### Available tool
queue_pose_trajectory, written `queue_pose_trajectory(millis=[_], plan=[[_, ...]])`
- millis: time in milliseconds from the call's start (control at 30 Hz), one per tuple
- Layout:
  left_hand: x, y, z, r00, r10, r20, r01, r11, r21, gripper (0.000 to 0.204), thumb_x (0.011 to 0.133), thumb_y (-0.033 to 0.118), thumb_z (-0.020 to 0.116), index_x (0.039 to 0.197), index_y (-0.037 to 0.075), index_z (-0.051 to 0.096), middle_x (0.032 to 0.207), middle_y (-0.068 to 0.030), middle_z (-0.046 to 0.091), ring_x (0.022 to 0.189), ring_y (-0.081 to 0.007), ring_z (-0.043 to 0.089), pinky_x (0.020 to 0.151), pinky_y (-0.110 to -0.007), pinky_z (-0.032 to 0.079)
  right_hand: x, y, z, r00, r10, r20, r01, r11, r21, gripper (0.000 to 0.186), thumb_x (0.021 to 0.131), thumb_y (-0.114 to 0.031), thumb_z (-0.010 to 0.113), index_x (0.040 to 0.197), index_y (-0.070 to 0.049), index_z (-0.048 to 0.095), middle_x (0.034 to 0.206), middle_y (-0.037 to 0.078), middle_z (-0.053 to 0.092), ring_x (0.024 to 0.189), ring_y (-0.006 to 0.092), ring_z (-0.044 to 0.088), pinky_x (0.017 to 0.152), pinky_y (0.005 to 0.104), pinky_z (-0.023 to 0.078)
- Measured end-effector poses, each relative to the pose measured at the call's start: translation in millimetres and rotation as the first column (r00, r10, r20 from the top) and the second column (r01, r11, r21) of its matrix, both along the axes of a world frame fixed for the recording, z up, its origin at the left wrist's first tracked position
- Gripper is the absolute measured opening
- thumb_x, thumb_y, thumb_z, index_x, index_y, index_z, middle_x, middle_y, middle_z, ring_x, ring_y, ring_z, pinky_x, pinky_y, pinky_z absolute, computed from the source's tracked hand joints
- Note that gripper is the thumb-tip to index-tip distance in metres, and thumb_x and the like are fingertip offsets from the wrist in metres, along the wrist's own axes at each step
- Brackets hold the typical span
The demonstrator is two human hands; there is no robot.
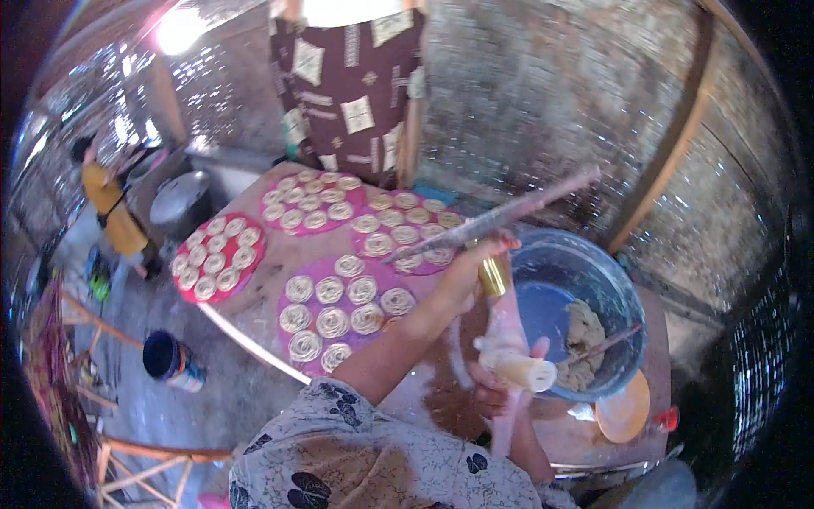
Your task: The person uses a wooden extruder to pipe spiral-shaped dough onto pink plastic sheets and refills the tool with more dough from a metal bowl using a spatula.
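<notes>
My left hand (487, 253) is closed near a long, worn wooden bar (534, 204) slanting up to the right. Just below its fingers is a gold-coloured metal cylinder (493, 277); I cannot tell whether the hand grips the bar, the cylinder or both. My right hand (492, 392) wraps round a short pale cylinder (527, 374), its whitish round end facing right. A pale pinkish wooden piece (507, 327) stands between the hands. Left of them, coiled dough noodle rounds (332, 322) lie on a purple round tray (292, 352).
More coils fill a red tray (188, 293) and other pink and purple trays farther back. At right, a blue basin (623, 288) holds dough (581, 335) and a stick; an orange plate (626, 411) is beside it. A black bucket (161, 356) and a person (114, 204) are at left.
</notes>
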State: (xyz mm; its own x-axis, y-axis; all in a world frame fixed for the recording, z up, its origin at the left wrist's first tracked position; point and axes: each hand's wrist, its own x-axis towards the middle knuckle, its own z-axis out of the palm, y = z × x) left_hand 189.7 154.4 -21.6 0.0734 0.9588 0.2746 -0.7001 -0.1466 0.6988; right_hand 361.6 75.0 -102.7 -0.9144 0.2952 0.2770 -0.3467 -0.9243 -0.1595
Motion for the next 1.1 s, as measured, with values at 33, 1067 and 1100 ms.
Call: queue_pose_trajectory(millis=[33, 1067, 1100], plan=[[-11, -8, -17, 0.912, 0.273, -0.307, -0.249, 0.962, 0.115, 0.025, 0.083, 0.021, 0.059, 0.102, 0.005, 0.058, 0.098, -0.0119, 0.063, 0.092, -0.0172, 0.059, 0.079, -0.032, 0.048, 9, 7, -6, 0.997, 0.069, -0.022, -0.069, 0.998, 0.002, 0.097, 0.060, -0.086, 0.044, 0.089, 0.006, 0.044, 0.062, 0.007, 0.045, 0.044, 0.0155, 0.043, 0.035, 0.0255, 0.037], [-24, -147, -63, 0.557, -0.172, -0.812, 0.314, 0.949, 0.015, 0.033, 0.074, 0.031, 0.067, 0.093, 0.005, 0.060, 0.079, -0.0129, 0.062, 0.071, -0.0179, 0.056, 0.065, -0.034, 0.045, 18, -28, 62, 0.309, -0.883, 0.352, -0.316, 0.254, 0.914, 0.087, 0.063, -0.043, 0.075, 0.127, 0.001, 0.036, 0.112, 0.018, 0.055, 0.107, 0.0253, 0.051, 0.091, 0.0392, 0.041], [-29, -149, -76, 0.537, -0.134, -0.833, 0.265, 0.964, 0.016, 0.035, 0.071, 0.032, 0.069, 0.094, 0.006, 0.060, 0.079, -0.0134, 0.063, 0.073, -0.0191, 0.058, 0.066, -0.035, 0.046, 23, -28, 51, 0.335, -0.849, 0.408, -0.211, 0.355, 0.911, 0.087, 0.063, -0.044, 0.075, 0.127, 0.001, 0.036, 0.112, 0.018, 0.055, 0.107, 0.0254, 0.051, 0.091, 0.0392, 0.041]])
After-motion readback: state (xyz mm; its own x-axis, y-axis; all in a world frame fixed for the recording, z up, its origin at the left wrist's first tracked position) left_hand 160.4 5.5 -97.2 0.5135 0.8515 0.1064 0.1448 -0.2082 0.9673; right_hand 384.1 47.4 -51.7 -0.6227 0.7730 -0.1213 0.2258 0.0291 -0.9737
